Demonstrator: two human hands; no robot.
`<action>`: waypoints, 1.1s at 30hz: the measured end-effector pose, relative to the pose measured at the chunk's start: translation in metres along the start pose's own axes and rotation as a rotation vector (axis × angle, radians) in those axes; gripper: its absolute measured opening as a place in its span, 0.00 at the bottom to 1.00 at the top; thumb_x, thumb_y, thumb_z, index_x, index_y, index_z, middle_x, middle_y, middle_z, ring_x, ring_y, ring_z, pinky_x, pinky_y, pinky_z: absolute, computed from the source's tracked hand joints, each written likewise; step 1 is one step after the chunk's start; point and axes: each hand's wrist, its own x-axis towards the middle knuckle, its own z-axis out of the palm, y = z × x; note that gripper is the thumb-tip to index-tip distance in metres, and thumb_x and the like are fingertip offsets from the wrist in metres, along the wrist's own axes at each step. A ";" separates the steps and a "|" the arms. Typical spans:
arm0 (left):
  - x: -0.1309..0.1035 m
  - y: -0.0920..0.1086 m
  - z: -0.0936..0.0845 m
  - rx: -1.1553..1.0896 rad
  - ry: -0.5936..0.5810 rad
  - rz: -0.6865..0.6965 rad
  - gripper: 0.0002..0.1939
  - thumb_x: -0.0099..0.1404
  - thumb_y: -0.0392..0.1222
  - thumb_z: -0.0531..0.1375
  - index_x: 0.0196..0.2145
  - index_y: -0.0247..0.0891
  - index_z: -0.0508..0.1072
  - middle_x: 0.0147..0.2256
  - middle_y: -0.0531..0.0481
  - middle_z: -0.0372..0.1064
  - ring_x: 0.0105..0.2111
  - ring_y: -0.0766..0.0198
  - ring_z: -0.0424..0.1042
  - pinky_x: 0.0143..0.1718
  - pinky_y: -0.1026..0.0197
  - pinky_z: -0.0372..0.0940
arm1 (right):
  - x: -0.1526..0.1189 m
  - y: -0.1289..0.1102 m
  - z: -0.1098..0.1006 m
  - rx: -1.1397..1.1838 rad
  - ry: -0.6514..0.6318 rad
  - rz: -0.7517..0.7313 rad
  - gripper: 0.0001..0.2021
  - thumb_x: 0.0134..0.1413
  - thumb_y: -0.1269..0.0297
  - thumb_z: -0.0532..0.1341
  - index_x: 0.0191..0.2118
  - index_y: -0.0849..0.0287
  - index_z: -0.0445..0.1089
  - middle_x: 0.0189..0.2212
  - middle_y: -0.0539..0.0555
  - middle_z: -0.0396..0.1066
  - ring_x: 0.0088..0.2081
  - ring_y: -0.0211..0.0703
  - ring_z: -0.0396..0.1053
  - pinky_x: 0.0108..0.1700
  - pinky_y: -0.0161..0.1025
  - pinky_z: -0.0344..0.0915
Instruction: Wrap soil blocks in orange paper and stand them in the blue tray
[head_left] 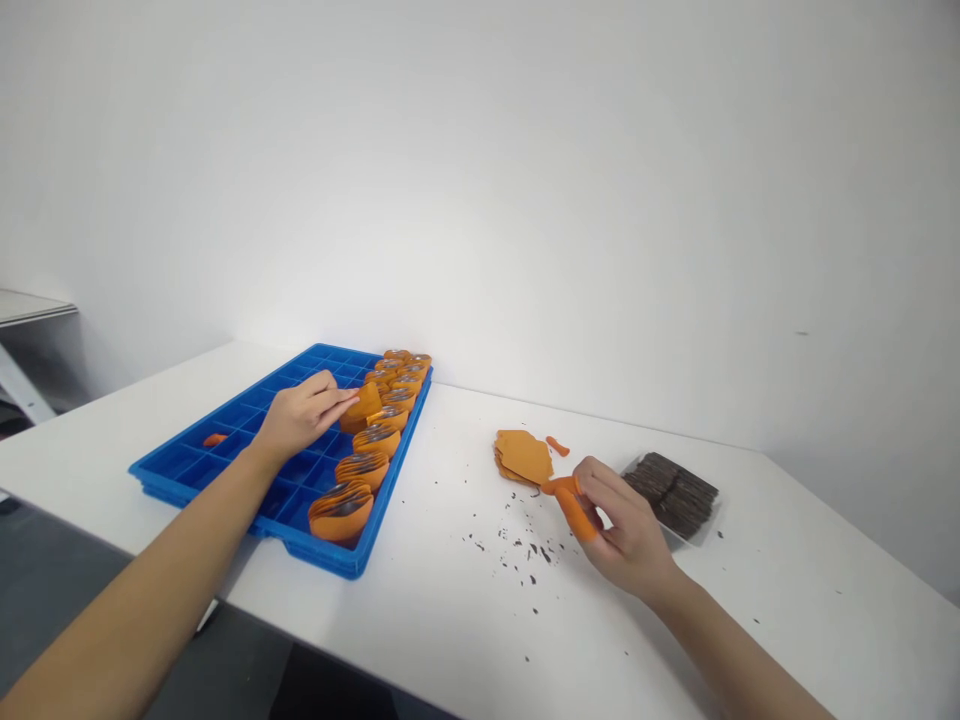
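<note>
Packet [363,406] in your left hand [298,414]?

Yes, orange, clamped in your fingertips over the blue tray [319,554], beside the orange bundles [379,440] on its right.

And your right hand [628,528]?

Covered fingertips together at the near right of the orange stack [526,456] on the tabletop [450,610]; I can't tell if they grip it. Dark strips [675,492] lie right.

Blue tray [361,562] glossy plastic; orange sheets [526,457] matt, paper-like; white tabletop [442,600] smooth
</note>
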 end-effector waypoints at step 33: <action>-0.005 -0.004 -0.002 -0.401 -0.464 -0.296 0.21 0.80 0.52 0.54 0.31 0.40 0.72 0.25 0.57 0.68 0.23 0.67 0.65 0.27 0.63 0.55 | -0.006 0.008 0.000 -0.018 -0.043 0.017 0.09 0.74 0.70 0.58 0.47 0.53 0.76 0.27 0.48 0.57 0.27 0.42 0.58 0.26 0.42 0.58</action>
